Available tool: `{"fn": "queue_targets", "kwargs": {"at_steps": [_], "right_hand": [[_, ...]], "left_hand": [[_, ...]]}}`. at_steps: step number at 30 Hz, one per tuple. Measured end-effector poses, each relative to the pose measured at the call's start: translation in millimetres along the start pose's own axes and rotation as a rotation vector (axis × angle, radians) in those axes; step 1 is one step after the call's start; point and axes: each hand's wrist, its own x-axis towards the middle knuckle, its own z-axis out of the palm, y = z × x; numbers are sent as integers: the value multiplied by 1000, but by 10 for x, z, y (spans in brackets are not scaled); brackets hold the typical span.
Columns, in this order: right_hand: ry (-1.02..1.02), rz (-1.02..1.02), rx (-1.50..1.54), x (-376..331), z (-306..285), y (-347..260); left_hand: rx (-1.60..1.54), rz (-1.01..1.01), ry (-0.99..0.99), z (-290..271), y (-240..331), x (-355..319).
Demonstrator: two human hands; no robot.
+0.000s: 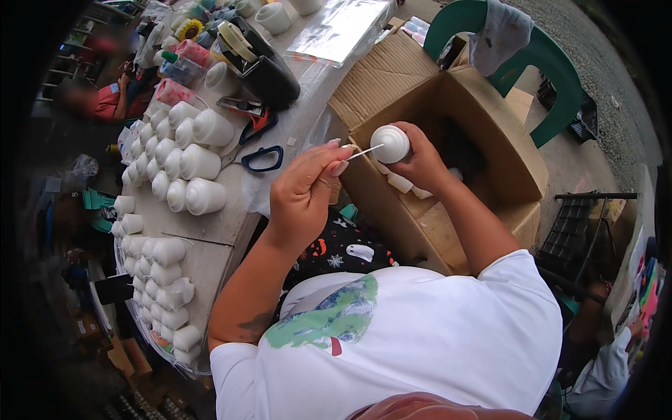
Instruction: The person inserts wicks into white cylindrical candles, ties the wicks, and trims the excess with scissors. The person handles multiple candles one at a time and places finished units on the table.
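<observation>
Table edge (229, 259), workpiece (391, 145) over open box (509, 143)

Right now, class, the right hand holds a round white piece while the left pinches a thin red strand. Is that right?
Not quite: the thin strand is white, not red, as the head view shows. The left hand does pinch it, and the right hand holds the round white piece.

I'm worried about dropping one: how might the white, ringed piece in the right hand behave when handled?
The white, ringed piece would probably feel stiff, since its stepped rings look well defined in the right hand. It may roll if laid on its side, given its round outline. Its smooth-looking surface could be somewhat slippery.
</observation>
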Motion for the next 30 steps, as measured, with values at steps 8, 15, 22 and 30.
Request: {"fn": "queue_targets", "kwargs": {"at_steps": [8, 15, 22, 30], "right_hand": [[-74, 76, -117, -6, 329, 902], [-259, 170, -357, 454, 379, 1048], [-1105, 436, -727, 322, -260, 1197], [-752, 311, -955, -470, -428, 1657]], "left_hand": [[475, 168, 6, -308, -167, 0], [-531, -449, -32, -343, -91, -31], [-944, -480, 54, -418, -168, -16], [-1006, -387, -90, -220, -65, -78]]}}
